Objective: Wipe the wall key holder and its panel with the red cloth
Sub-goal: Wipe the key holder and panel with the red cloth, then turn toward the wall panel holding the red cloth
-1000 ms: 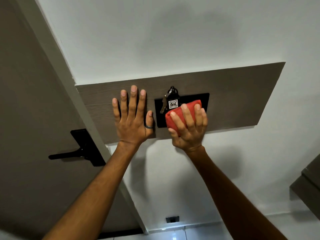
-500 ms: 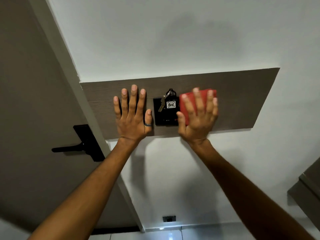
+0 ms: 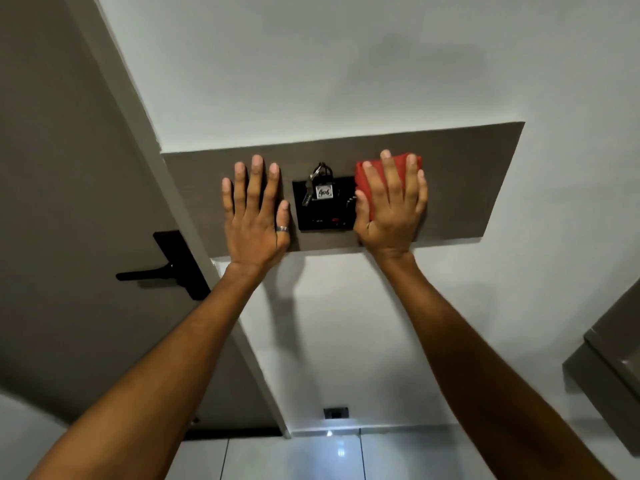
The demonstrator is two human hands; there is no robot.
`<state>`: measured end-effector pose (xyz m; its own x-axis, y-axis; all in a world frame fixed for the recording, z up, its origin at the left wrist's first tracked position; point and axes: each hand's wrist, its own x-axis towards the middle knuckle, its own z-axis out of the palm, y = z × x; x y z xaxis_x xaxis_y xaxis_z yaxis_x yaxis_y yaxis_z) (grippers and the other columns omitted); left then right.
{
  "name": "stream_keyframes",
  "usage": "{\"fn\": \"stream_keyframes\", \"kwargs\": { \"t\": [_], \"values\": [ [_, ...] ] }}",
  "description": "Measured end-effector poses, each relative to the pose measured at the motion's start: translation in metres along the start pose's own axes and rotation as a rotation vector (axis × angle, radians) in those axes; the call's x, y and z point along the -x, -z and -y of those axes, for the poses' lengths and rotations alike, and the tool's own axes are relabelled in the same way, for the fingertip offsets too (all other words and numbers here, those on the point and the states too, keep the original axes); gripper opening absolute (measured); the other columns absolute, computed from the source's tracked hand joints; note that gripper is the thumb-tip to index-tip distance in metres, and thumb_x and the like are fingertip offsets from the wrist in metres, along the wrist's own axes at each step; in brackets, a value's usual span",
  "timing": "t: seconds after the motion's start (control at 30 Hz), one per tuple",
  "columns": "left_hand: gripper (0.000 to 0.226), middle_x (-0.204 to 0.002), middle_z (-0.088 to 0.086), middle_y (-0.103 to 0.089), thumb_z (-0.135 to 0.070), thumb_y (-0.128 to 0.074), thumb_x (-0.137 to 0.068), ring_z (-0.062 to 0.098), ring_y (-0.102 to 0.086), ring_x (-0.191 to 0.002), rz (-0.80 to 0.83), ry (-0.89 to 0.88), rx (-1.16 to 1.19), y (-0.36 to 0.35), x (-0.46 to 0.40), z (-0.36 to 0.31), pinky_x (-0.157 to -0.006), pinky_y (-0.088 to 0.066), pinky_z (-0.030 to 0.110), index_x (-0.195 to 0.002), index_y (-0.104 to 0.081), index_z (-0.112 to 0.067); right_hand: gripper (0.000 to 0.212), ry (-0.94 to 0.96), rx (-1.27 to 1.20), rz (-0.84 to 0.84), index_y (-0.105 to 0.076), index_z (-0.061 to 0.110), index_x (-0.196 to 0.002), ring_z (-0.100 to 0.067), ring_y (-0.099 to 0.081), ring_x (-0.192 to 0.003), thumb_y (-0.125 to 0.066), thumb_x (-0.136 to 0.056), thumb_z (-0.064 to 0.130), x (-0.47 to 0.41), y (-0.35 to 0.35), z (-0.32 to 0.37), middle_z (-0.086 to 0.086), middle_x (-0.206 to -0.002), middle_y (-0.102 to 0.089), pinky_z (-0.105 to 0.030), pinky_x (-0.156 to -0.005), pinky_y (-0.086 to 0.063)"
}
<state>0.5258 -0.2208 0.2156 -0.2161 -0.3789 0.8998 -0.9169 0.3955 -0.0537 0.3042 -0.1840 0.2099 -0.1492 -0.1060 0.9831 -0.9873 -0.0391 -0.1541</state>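
1. Right hand (image 3: 391, 209), fingers spread flat, presses folded red cloth (image 3: 367, 181) on grey-brown wood-grain panel (image 3: 478, 181).
2. Cloth overlaps black rectangular key holder (image 3: 322, 216) at its 3 o'clock edge.
3. Left hand (image 3: 254, 220) flat, empty, at holder's 9 o'clock.

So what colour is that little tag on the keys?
The tag is white with a black frame and handwritten dark digits, hanging on the black key holder; the head view shows it.
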Motion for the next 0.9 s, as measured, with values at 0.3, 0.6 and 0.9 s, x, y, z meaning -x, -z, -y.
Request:
{"fn": "stream_keyframes", "kwargs": {
  "t": [0.3, 0.6, 0.9],
  "values": [
    [0.058, -0.168, 0.016, -0.021, -0.03, -0.043, -0.107, 0.033, -0.007, -0.158, 0.16, 0.022, 0.234, 0.031, 0.043, -0.084, -0.131, -0.007, 0.048, -0.159, -0.029, -0.01, 0.038, 0.113, 0.082, 0.12, -0.063, 0.021, -0.142, -0.038, -0.056, -0.138, -0.053, -0.109, 0.036, 0.006, 0.033, -0.057, -0.003, -0.148, -0.061, -0.041, -0.1, -0.048],
    [0.059, -0.17, 0.012, -0.018, -0.033, -0.041, -0.107, 0.025, -0.001, -0.159, 0.476, -0.08, 0.411, -0.008, 0.105, -0.265, -0.131, -0.006, 0.045, -0.16, -0.027, -0.013, 0.052, -1.945, -1.311, 0.263, -0.052, 0.014, -0.15, -0.033, -0.068, -0.109, -0.049, -0.108, 0.044, 0.097, 0.149, -0.183, -0.016, -0.134, -0.066, -0.048, -0.1, -0.058],
    [0.068, -0.171, 0.009, -0.014, -0.049, -0.017, -0.105, 0.027, -0.001, -0.159, 0.931, -0.248, 0.531, -0.055, 0.142, -0.463, -0.131, -0.007, 0.045, -0.162, -0.02, -0.013, 0.031, -2.032, -1.387, 0.166, -0.06, 0.03, -0.107, -0.009, -0.065, -0.097, -0.041, -0.1, 0.053, 0.138, 0.256, -0.427, 0.008, -0.094, -0.072, -0.037, -0.102, -0.053]
  ]
}}
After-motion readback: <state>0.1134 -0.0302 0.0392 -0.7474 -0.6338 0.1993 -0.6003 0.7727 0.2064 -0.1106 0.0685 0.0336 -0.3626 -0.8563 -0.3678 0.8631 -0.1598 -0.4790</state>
